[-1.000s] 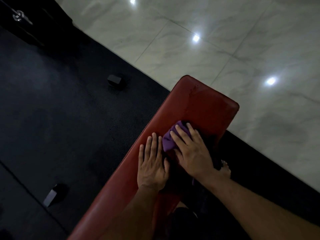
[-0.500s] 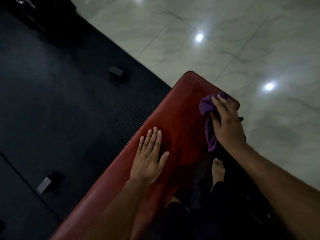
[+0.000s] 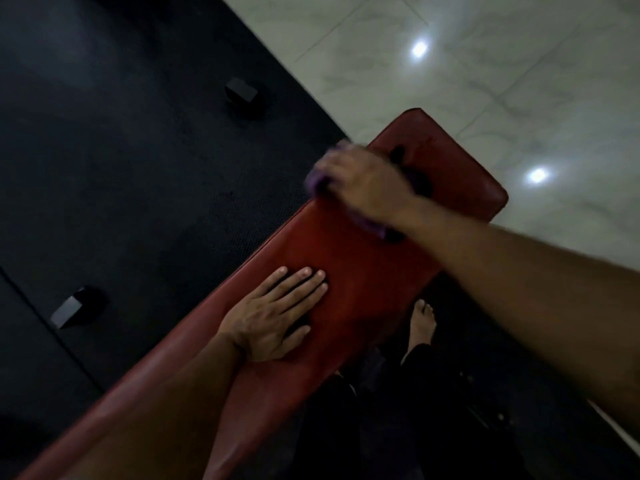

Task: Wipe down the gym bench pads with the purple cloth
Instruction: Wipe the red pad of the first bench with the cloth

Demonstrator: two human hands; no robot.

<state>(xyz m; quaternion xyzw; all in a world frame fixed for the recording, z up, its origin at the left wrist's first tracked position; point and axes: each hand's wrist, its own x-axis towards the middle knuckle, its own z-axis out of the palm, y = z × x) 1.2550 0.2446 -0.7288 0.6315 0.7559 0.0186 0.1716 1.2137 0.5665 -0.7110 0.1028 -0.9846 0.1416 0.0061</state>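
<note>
The red bench pad is a long, smooth vinyl slab with rounded corners and a rolled edge, running from the lower left up to its far end over the pale floor. The right hand lies blurred on the pad near that far end, at the pad's left edge, its grip pressed down over the purple cloth; whether the fingers curl round the cloth or lie flat on it cannot be told. The cloth is soft and crumpled, showing as a purple fringe past the fingers at the pad's left edge and again under the wrist. The left hand rests flat on the pad nearer the person, fingers straight and close together, holding nothing. Between the two hands is a bare stretch of pad.

Left of the pad lies a dark textured rubber mat with two small black blocks on it, well apart from the pad. Beyond the pad's far end is glossy marbled tile floor. A bare foot stands just right of the pad.
</note>
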